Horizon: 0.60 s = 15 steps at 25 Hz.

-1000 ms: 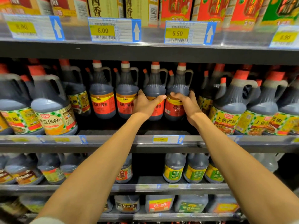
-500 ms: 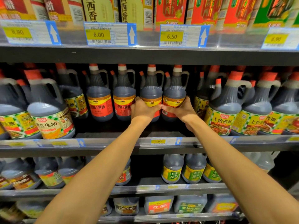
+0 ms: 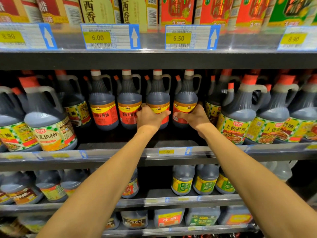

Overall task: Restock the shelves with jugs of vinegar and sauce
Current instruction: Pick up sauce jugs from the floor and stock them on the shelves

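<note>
Several dark soy sauce jugs with red labels stand in a row toward the back of the middle shelf point(image 3: 120, 154). My left hand point(image 3: 149, 118) grips the label of the third red-label jug point(image 3: 158, 97), thumb across its front. My right hand point(image 3: 194, 117) grips the lower part of the fourth red-label jug point(image 3: 186, 97) beside it. Both jugs stand upright, close together, set deep on the shelf. Two more jugs of the same kind point(image 3: 103, 107) stand to their left.
Larger jugs with green-check labels flank the row at the left point(image 3: 49, 121) and right point(image 3: 240, 117), nearer the shelf's front edge. Boxed bottles fill the top shelf point(image 3: 171, 59), with price tags point(image 3: 109, 36) along its rail. Smaller jugs point(image 3: 204, 182) sit on lower shelves.
Both hands have slid down from the jugs' upper bodies to their labels and closed round them. The view has tilted up slightly.
</note>
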Tool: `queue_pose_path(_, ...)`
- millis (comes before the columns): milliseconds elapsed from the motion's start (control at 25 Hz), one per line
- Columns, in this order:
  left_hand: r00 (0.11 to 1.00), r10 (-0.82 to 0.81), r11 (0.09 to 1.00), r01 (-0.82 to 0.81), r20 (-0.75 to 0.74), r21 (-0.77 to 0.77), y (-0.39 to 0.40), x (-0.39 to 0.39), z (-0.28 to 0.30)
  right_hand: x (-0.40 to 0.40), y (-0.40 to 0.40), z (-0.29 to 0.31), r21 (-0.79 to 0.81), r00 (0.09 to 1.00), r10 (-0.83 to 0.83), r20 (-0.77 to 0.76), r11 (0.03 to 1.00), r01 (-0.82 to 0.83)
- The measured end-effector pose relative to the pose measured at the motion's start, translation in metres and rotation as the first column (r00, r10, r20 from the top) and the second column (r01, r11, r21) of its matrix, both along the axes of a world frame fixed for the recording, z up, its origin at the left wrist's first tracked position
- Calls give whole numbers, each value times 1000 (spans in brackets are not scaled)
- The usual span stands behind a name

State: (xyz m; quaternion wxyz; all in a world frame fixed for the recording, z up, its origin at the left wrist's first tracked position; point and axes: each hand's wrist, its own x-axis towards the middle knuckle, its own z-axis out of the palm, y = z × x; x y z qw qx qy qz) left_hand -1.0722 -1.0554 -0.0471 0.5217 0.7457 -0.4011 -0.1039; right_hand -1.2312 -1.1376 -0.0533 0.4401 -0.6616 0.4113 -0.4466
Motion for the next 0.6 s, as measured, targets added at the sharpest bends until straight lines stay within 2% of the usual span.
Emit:
queue_pose_path(280, 1000, -17, 1000, 17, -20, -5, -1, 0, 1, 1, 0, 0, 10, 998, 36, 46, 999, -36)
queue_pose_path(600, 1000, -11, 1000, 11, -12, -9, -4, 0, -1, -1, -2, -1, 29, 998, 53, 31, 998, -54)
